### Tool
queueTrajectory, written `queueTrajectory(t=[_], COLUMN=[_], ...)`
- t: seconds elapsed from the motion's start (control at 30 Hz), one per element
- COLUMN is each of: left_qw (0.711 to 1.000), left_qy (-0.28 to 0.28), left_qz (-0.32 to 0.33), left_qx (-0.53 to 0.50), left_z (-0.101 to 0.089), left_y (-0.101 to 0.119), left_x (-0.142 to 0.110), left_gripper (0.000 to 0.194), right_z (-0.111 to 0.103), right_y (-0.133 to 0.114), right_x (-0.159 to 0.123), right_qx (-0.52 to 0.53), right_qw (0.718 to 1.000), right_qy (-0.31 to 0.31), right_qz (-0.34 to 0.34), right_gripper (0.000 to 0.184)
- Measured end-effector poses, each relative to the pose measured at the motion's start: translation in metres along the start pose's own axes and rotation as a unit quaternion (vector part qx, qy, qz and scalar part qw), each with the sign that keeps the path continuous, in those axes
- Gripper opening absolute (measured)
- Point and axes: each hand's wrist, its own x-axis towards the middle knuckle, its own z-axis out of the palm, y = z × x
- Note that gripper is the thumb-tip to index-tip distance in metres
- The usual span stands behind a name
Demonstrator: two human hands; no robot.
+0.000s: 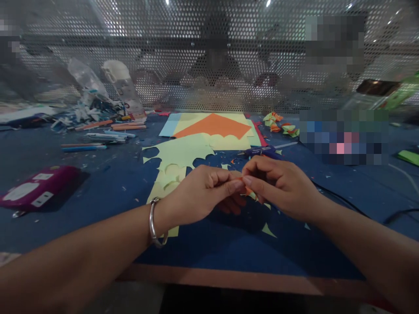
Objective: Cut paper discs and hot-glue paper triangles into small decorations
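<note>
Between my fingertips is a small piece of orange paper [241,179], mostly hidden by the fingers. My left hand [209,189] pinches it from one side, thumb on top, with a silver bangle on that wrist. From the other side my right hand [278,185] grips it between thumb and forefinger. Both hands are above the dark blue tabletop. Behind the left hand lies a pale green paper sheet [183,150] with rounded pieces cut out, over a yellow cut sheet [160,185]. A purple-blue glue gun [262,151] rests just beyond the right hand.
Stacked coloured sheets with a cut orange sheet [212,126] on top lie farther back. A purple case [41,187] sits at left, near rolled paper sticks [108,136] and a bottle [122,85]. Folded paper flowers [278,124] stand back right. A perforated metal screen [163,48] closes the back.
</note>
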Motion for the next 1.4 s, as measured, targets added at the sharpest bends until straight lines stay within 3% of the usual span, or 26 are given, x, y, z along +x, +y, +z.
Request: queueTrajectory(t=[0.07,0.33,0.93,1.07,1.27,1.4], left_qw=[1.000,0.999,0.996,0.999,0.993,0.993], left_qy=[0.005,0.031,-0.023,0.007,0.094,0.100], left_qz=[-0.003,-0.012,-0.035,-0.017,0.070,0.058], left_qx=[-0.007,-0.004,-0.073,-0.029,-0.015,-0.007], left_z=[-0.0006,-0.0007,-0.0029,-0.0025,-0.0003,-0.0011], left_y=[-0.0005,-0.0058,-0.0007,-0.0019,-0.0016,0.0005], left_x=[0.0002,0.0016,0.0037,0.0043,0.0023,0.0014], left_gripper=[0.031,0.020,0.022,0.021,0.031,0.029], right_z=[-0.0004,0.0020,0.0005,0.0000,0.0005,0.0011], right_y=[-0.0005,0.0013,-0.0017,-0.0030,-0.0003,0.0004], right_x=[0.0008,0.0027,0.0002,0.0004,0.0004,0.0001], right_qx=[-0.001,0.007,0.003,-0.019,-0.047,-0.037], right_qw=[1.000,1.000,1.000,1.000,0.999,0.999], right_qy=[0.001,0.004,-0.001,0.009,0.015,0.004], right_qz=[0.005,0.023,0.024,0.019,0.019,0.020], right_gripper=[0.015,0.016,0.017,0.017,0.019,0.022])
